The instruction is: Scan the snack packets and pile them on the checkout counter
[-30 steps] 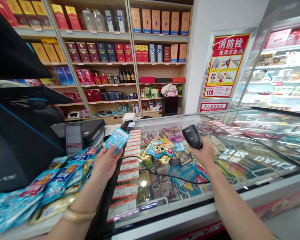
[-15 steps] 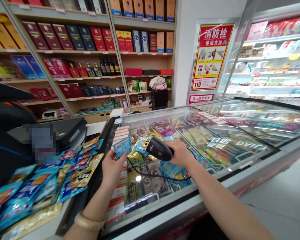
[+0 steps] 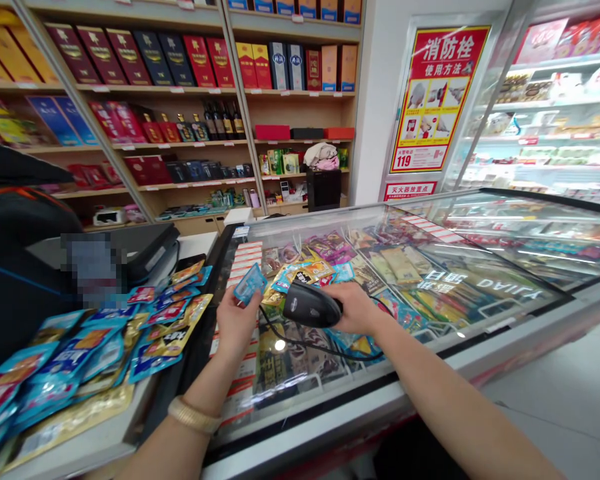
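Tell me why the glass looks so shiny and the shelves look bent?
Head view: lights glare on the freezer lid, with a bright spot near the scanner in the right hand; head view: the wide lens bows the shelves; head view: a pixelated patch at left; the packet in the left hand is sharp.

Left hand [image 3: 235,323] and right hand [image 3: 356,308] nearly meet, both apparently gripping.

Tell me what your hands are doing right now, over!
Left hand holds blue packet. Right hand grips black scanner, nose aimed at packet. Nothing between them; cord loops over freezer glass.
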{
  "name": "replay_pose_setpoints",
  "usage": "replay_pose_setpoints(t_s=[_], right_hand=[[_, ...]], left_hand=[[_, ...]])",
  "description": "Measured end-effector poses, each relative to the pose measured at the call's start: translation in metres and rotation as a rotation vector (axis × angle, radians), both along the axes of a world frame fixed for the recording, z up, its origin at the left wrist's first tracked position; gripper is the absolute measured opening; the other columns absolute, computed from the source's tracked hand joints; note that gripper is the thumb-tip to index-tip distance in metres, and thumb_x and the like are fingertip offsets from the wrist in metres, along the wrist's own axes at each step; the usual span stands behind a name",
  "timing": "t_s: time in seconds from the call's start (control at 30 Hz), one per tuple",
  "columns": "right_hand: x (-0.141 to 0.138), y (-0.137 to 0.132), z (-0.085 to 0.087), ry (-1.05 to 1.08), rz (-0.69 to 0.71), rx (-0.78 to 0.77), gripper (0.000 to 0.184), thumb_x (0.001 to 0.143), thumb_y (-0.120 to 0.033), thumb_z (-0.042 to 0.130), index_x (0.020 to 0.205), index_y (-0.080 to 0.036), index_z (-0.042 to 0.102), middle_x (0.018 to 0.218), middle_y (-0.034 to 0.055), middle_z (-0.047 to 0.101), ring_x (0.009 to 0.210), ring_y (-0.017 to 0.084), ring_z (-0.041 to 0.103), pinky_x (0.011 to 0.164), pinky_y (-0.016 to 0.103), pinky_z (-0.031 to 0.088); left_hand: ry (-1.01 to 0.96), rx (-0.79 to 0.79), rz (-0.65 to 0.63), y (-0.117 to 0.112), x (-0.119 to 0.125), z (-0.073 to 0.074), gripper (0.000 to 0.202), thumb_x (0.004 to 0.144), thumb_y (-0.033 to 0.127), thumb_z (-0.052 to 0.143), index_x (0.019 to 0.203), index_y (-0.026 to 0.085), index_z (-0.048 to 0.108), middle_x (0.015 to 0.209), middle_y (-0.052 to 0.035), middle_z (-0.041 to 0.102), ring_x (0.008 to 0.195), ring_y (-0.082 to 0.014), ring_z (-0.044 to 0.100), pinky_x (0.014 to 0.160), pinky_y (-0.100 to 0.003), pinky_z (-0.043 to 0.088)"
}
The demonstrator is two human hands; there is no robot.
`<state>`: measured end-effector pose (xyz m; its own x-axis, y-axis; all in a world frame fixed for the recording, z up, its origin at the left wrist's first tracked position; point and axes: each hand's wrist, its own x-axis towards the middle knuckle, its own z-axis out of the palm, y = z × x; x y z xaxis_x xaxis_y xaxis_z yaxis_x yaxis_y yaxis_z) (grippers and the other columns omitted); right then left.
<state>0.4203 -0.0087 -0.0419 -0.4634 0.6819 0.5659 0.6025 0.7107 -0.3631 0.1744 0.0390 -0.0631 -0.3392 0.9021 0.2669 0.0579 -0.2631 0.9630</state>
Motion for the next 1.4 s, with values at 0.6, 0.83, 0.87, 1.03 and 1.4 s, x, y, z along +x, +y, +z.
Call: replay_pose_setpoints(t_s=[0.6, 0.83, 0.87, 1.03, 1.4], right_hand=[[-0.005, 0.0, 0.0, -0.016, -0.032, -0.018, 0.018, 0.069, -0.028, 0.063, 0.085, -0.021, 0.065, 0.078, 0.0029, 0.07, 0.072, 0.019, 0.067, 0.066, 0.024, 0.045], [-0.007, -0.004, 0.003, 0.019, -0.017, -0.019, 0.015, 0.069, -0.027, 0.063, 0.083, -0.021, 0.064, 0.075, 0.0015, 0.069, 0.068, 0.017, 0.064, 0.064, 0.023, 0.044], [-0.007, -0.004, 0.004, 0.035, -0.012, -0.012, 0.016, 0.07, -0.027, 0.064, 0.084, -0.021, 0.064, 0.076, 0.0018, 0.07, 0.069, 0.017, 0.064, 0.064, 0.023, 0.044], [0.022, 0.004, 0.005, 0.192, -0.192, 0.109, 0.023, 0.073, -0.032, 0.063, 0.092, -0.019, 0.067, 0.083, 0.0055, 0.071, 0.073, 0.02, 0.066, 0.068, 0.026, 0.047], [0.109, 0.024, 0.009, 0.317, -1.223, 0.159, 0.041, 0.075, -0.045, 0.06, 0.104, -0.018, 0.07, 0.079, 0.0111, 0.07, 0.069, 0.026, 0.061, 0.06, 0.029, 0.037]], left_hand=[[0.057, -0.016, 0.029, -0.004, 0.002, 0.007, 0.034, 0.062, 0.034, 0.072, 0.09, 0.016, 0.064, 0.082, -0.0045, 0.072, 0.073, -0.0181, 0.066, 0.074, -0.031, 0.053], [0.046, -0.015, 0.025, -0.003, 0.002, 0.005, 0.036, 0.061, 0.034, 0.073, 0.091, 0.017, 0.064, 0.085, -0.0043, 0.072, 0.076, -0.0175, 0.066, 0.076, -0.031, 0.052], [0.043, -0.017, 0.026, -0.003, 0.002, 0.005, 0.036, 0.061, 0.034, 0.073, 0.091, 0.017, 0.064, 0.086, -0.0044, 0.072, 0.076, -0.0174, 0.066, 0.077, -0.031, 0.052], [0.078, 0.002, 0.045, -0.007, 0.001, 0.01, 0.031, 0.061, 0.036, 0.071, 0.085, 0.019, 0.062, 0.081, -0.0028, 0.07, 0.073, -0.0176, 0.064, 0.073, -0.03, 0.051], [0.775, 0.182, -0.043, 0.027, 0.025, 0.042, 0.016, 0.065, 0.017, 0.061, 0.078, 0.023, 0.056, 0.088, -0.0024, 0.066, 0.084, -0.0216, 0.063, 0.076, -0.031, 0.047]])
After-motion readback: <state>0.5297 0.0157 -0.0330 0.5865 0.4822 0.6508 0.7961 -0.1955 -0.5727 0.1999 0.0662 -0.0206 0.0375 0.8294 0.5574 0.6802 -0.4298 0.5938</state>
